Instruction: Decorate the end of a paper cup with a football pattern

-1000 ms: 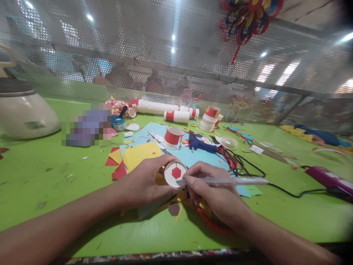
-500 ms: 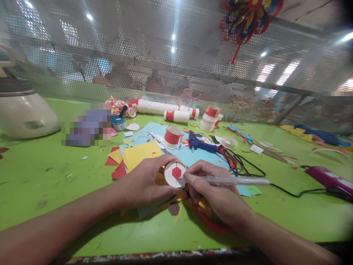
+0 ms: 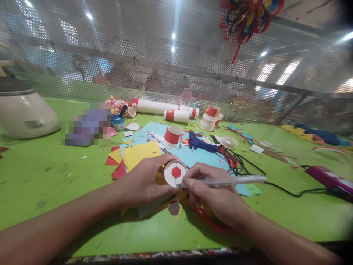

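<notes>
My left hand [image 3: 149, 176] is closed around the side of a paper cup [image 3: 170, 179], thumb below and fingers above. The cup's round white base faces me, with a red paper hexagon [image 3: 176, 172] in its middle and dark lines above and below it. Between the fingertips of my right hand [image 3: 206, 182] is a pen [image 3: 234, 179] with a clear barrel; its tip meets the lower part of the white base. Under my right hand lies a curved red thing [image 3: 212, 221], partly hidden. A dark paper hexagon [image 3: 174, 208] rests on the green table below the cup.
Beyond my hands stand a red-and-white cup [image 3: 173, 137] and a blue glue gun [image 3: 202, 143] with black cords. Yellow paper [image 3: 142, 152] and light blue sheets lie left and centre. Stacked cups [image 3: 208, 121] stand behind, and a whitish kettle-like container [image 3: 24, 114] is at far left.
The pen tip has shifted slightly down and left along the cup's base, towards its lower rim. My left hand and the cup have hardly moved.
</notes>
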`<state>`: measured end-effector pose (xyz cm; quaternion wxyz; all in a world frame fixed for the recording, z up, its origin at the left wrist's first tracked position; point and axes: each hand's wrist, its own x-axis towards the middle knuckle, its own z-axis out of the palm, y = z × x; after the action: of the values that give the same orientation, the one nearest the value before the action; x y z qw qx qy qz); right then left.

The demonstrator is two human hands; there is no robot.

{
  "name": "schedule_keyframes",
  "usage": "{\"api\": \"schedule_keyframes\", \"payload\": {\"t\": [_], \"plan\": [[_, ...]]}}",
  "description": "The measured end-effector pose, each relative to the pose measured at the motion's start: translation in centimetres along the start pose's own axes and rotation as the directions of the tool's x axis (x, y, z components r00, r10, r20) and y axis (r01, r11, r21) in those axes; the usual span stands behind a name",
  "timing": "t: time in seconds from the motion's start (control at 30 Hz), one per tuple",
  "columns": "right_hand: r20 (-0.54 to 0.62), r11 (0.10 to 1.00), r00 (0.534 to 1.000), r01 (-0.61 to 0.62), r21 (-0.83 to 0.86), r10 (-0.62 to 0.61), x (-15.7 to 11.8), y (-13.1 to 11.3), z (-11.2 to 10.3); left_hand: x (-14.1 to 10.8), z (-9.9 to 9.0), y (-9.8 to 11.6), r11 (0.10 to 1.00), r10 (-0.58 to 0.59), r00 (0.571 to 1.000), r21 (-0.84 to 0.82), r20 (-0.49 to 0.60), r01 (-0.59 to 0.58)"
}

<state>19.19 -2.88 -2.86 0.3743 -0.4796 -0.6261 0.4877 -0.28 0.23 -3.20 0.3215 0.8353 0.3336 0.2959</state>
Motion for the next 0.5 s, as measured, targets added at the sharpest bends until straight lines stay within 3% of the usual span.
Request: {"api": "schedule_keyframes", "payload": {"t": [0.5], "plan": [[-0.024, 0.998, 0.999, 0.031, 0.057, -0.030, 0.10, 0.17, -0.02, 0.10, 0.05, -0.13, 0.999, 0.012, 1.000, 0.045, -0.019, -0.011]]}}
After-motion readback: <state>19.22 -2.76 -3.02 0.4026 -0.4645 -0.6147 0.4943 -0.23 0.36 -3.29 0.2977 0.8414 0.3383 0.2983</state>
